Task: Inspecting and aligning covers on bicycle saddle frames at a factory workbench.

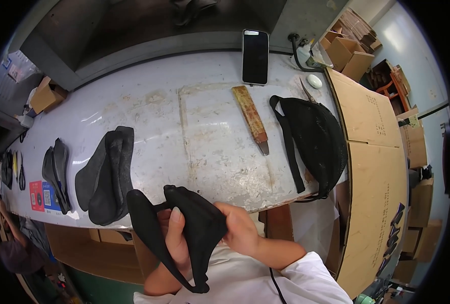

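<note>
Standing by the workbench (156, 147), I am taking the worn knife (249, 114) as my reference. The black piece (202, 223) is hanging in both hands, off the near edge of the bench, nearer the person than the knife and to its left. It is showing two flaps joined at the bottom, with a gap between them. The right hand (241, 230) is closing on the outer edge of the right flap, its fingertips partly hidden. The left hand (175, 238) is sitting in the gap, thumb raised against that same flap; it is apparently gripping it too, though the other fingers are largely out of sight. Left of the knife, a stack of dark shaped pieces (108, 177) is lying on the bench; to its right, a black bundle with a strap (318, 139) is resting. Beyond the knife, a phone (256, 58) is lying with a dark screen. The knife itself is lying untouched. In my judgement, the person is opening and handling the piece, possibly turning or checking it. The next move is probably calling for a firm right-hand pinch while the left hand is spreading the gap, without straining the narrow join.
</note>
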Demonstrator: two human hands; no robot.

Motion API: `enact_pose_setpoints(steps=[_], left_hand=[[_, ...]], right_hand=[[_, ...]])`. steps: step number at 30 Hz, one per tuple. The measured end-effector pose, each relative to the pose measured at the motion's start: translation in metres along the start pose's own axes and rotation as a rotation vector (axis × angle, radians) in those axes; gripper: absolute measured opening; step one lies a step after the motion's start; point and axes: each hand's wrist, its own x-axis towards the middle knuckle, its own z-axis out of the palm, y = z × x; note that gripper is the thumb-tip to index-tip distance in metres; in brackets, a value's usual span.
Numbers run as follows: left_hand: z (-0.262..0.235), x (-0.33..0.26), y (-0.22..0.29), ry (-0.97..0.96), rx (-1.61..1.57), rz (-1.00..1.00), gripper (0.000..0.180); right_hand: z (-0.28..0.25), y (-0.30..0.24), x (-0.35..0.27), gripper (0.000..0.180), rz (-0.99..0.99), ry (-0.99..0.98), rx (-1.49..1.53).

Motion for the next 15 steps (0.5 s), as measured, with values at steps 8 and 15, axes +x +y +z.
enact_pose_setpoints(steps=[8, 15], left_hand=[[-0.018, 0.006, -0.015, -0.272, 0.212, 0.237, 0.033], [-0.049, 0.030, 0.036, -0.463, 0.116, 0.076, 0.054]], right_hand=[[-0.013, 0.001, -0.006, 0.029, -0.163, 0.075, -0.143], [-0.029, -0.027, -0.008, 0.031, -0.104, -0.002, -0.035]])
